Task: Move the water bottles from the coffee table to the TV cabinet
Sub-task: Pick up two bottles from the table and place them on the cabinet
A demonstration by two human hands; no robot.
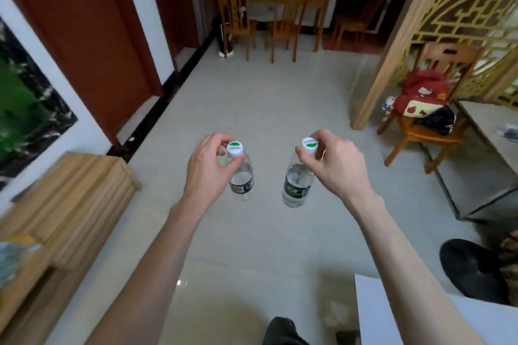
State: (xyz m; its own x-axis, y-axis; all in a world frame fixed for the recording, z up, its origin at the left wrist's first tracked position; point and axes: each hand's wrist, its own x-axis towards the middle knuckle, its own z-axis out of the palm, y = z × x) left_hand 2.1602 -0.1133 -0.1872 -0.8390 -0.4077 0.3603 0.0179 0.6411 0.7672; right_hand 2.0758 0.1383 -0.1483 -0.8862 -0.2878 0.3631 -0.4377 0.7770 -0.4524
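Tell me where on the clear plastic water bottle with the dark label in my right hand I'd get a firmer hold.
Probably the labelled body. The clear plastic water bottle hangs upright from its white cap, pinched from above by the right hand. Wrapping fingers around the straight, round middle from the right side should steady it better than the small cap.

Soft, even indoor light, glare patch on floor tiles (182,282) (edges blurred, wide-angle warp esp. left).

Your bare forearms reach up from the lower frame toward its centre. Your left hand (208,165) and right hand (335,166) each show a curled, pinching fingertip grip, knuckles up.
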